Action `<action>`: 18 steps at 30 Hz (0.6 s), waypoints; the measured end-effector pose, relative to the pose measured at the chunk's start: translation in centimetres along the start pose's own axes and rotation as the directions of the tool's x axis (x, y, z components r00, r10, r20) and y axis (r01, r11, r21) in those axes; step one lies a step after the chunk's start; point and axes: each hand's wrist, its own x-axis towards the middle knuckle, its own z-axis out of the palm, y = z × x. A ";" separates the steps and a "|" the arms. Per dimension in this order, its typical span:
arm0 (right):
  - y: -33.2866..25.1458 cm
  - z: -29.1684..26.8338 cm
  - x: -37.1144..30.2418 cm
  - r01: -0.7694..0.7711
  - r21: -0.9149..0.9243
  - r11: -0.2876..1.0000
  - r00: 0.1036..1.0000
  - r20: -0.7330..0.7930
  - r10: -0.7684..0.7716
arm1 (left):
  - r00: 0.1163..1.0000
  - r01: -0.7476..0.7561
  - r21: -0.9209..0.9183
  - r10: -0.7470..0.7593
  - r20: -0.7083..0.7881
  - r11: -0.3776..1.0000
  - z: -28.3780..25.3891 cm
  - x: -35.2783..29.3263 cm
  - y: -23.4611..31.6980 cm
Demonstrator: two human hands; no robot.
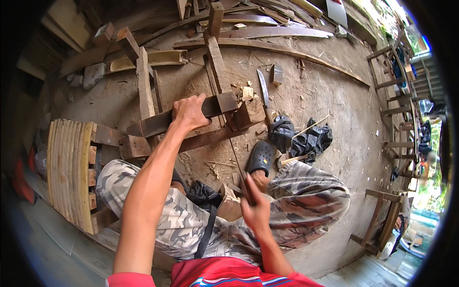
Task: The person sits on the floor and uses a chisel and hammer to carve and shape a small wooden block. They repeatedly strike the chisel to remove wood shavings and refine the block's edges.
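My left hand (189, 113) is wrapped over a dark wooden crossbar (160, 122) of a wooden frame that lies on the ground before me. My right hand (257, 208), slightly blurred, is closed round the handle of a handsaw (234, 152). Its thin blade shows almost edge-on and runs up to the crossbar's right end, beside a post (217, 67) of the frame. Whether the teeth are in the wood I cannot tell. A squared block (249, 115) forms part of the frame right of the blade.
A long knife (263, 86) and a small dark block (277, 75) lie beyond the frame. Black plastic bags (311, 141) sit right of my sandal (261, 157). At left stands a slatted wooden piece (71, 174). Planks (282, 32) are piled at the back; wooden racks (399, 110) stand at right.
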 end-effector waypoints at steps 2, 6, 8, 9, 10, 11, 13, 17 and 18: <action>0.2 2.6 5.8 0.049 0.064 0.997 0.998 -0.049 -0.046 | 0.999 0.019 0.009 -0.020 0.037 1.000 -0.1 -0.1 0.2; 1.6 4.8 8.0 0.050 0.191 0.980 0.999 0.012 -0.053 | 0.997 0.046 0.039 -0.048 0.054 0.998 -0.7 0.0 0.9; 2.5 3.3 3.6 0.097 0.094 0.991 0.992 -0.088 -0.089 | 0.996 0.052 0.061 -0.057 0.075 0.997 -0.9 -0.1 1.2; 2.9 2.2 0.6 0.064 0.073 0.995 0.995 -0.080 -0.058 | 0.996 0.044 0.053 -0.048 0.075 0.998 -1.0 0.2 1.3; 3.3 1.0 -2.2 0.155 0.055 0.986 0.982 -0.116 -0.148 | 0.992 0.060 0.050 -0.066 0.111 0.997 -1.1 0.3 1.3; 3.7 0.1 -4.5 0.004 0.052 0.999 0.999 -0.040 -0.002 | 0.980 0.085 0.054 -0.093 0.173 0.995 -1.0 0.3 1.3; 4.4 -0.7 -6.2 -0.050 0.045 0.998 0.998 -0.024 0.051 | 0.989 0.087 0.025 -0.089 0.118 0.996 -1.0 0.4 1.2; 4.8 2.7 1.1 0.037 0.136 0.990 0.998 -0.062 -0.029 | 0.995 0.054 0.038 -0.057 0.078 0.998 -0.8 0.3 1.0; 4.6 3.9 3.6 0.091 0.168 0.982 0.992 -0.098 -0.075 | 0.998 0.037 0.038 -0.039 0.048 0.999 -0.8 0.3 1.1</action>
